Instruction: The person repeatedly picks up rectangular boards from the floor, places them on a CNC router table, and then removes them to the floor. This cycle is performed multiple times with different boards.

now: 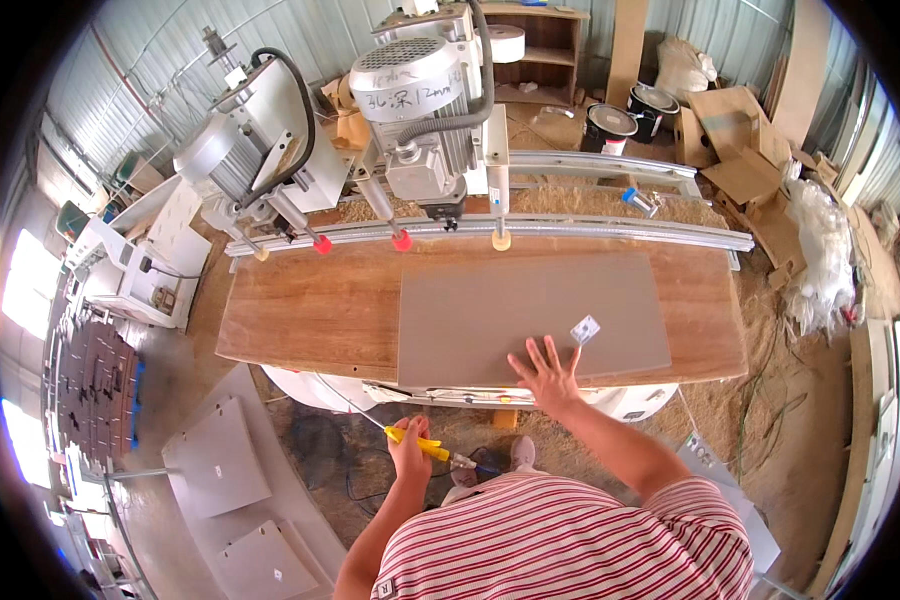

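My left hand [408, 452] is wrapped round a yellow air blow gun [433, 450], in front of the machine table's near edge. The gun's thin nozzle points up and left toward that edge, and a hose fitting shows at its other end. My right hand [550, 380] lies palm down with fingers spread on a flat grey-brown panel [500, 300], close to its near edge. Just beyond the fingertips is a small white label [585, 330] on the panel. The panel rests on the right part of a wood-grain tabletop [310, 300].
Over the table's far side stand two drilling heads with grey motors [410, 75] and red-tipped rods [401, 240]. A metal rail [610, 230] runs behind the tabletop. Grey panels [215, 460] lie at lower left. Cardboard [740, 140], buckets [610, 122] and sawdust are at back right.
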`<act>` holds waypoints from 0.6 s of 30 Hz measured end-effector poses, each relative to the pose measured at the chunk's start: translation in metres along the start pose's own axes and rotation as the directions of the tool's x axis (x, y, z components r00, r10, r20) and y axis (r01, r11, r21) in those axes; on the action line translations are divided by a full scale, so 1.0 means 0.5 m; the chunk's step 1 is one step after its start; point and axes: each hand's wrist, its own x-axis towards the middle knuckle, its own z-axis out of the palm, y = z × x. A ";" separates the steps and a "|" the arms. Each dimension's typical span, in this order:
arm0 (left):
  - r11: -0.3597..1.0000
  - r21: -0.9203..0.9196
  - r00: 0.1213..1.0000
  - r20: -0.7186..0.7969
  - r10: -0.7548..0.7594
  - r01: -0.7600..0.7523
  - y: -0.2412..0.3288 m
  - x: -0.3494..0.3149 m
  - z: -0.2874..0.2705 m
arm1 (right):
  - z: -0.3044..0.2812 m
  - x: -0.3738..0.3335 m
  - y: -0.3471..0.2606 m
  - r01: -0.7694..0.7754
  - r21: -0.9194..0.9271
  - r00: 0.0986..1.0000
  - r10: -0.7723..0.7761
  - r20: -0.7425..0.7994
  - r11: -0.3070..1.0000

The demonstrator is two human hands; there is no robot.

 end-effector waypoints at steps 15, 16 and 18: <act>0.808 0.448 0.922 0.136 0.363 -0.384 0.141 -0.109 -0.099 | 0.010 0.112 0.063 -0.061 0.024 0.995 0.063 -0.076 0.998; 0.784 0.472 0.915 0.203 0.348 -0.403 0.151 -0.114 -0.105 | 0.006 0.108 0.058 -0.079 0.010 0.995 0.080 -0.062 0.997; 0.741 0.518 0.902 0.294 0.315 -0.428 0.164 -0.115 -0.125 | 0.013 0.110 0.047 -0.104 -0.035 0.993 0.101 -0.065 0.994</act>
